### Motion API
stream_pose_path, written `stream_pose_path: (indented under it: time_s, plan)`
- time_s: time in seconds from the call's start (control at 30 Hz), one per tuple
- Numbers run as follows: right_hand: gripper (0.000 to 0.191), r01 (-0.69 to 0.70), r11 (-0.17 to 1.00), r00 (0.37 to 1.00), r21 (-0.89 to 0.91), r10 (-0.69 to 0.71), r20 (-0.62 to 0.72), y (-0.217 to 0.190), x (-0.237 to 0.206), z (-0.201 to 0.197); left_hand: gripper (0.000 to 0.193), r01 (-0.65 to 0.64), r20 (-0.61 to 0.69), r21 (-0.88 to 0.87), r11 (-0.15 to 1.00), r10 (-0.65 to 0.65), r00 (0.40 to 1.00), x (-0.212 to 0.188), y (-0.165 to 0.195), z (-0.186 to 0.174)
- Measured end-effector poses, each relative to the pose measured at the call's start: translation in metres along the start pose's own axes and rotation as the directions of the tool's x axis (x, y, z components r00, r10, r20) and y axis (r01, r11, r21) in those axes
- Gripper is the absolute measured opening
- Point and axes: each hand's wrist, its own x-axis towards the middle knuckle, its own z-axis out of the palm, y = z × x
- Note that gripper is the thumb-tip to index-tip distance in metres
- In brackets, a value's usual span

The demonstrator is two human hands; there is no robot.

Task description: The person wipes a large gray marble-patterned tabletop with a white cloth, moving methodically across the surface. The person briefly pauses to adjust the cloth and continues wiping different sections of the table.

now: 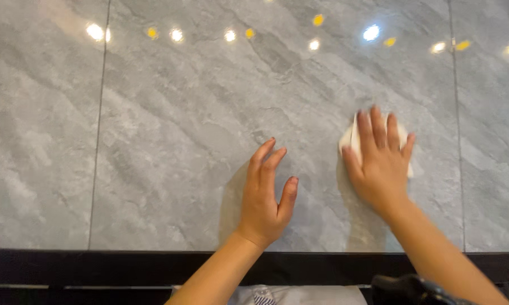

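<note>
My bare arms and hands

Both my forearms are uncovered, no sleeves, rings, watch or bracelets on my left hand point(264, 200) or right hand point(380, 164). Nails short and unpainted; pale patterned clothing shows at six o'clock.

Large grey stone-look slabs point(209, 113) fill nearly whole view, polished and glossy, with darker veins and pale cloudy streaks running diagonally. Thin straight joints divide slabs: one at left point(99, 124), one at right point(456, 124). Row of small ceiling-light reflections point(232, 35) along top, some white, some yellow, one bluish. Soft shadows on surface near lower centre. Black band point(96, 266) runs full width along slabs' near edge. Below band, dark strip with thin pale line, plus bit of light fabric at bottom centre.
</note>
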Motion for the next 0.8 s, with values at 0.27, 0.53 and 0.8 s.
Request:
stream_pose_path:
  time_s: [0.27, 0.53, 0.8]
  plan:
    - [0.074, -0.056, 0.998, 0.998, -0.030, 0.054, -0.044, -0.098, 0.107, 0.047, 0.046, 0.015, -0.197, 0.256, 0.966, 0.037, 0.980, 0.016, -0.034, -0.064]
    - [0.074, 0.333, 0.943, 0.940, 0.023, -0.334, 0.069, -0.203, 0.030, 0.047, 0.037, 0.089, -0.221, 0.436, 0.895, 0.011, 0.975, 0.026, -0.071, -0.107]
    - [0.071, 0.566, 0.816, 0.798, 0.117, -0.577, 0.173, -0.154, -0.062, 0.007, 0.031, 0.068, -0.149, 0.532, 0.844, 0.015, 0.989, 0.024, -0.068, -0.106]
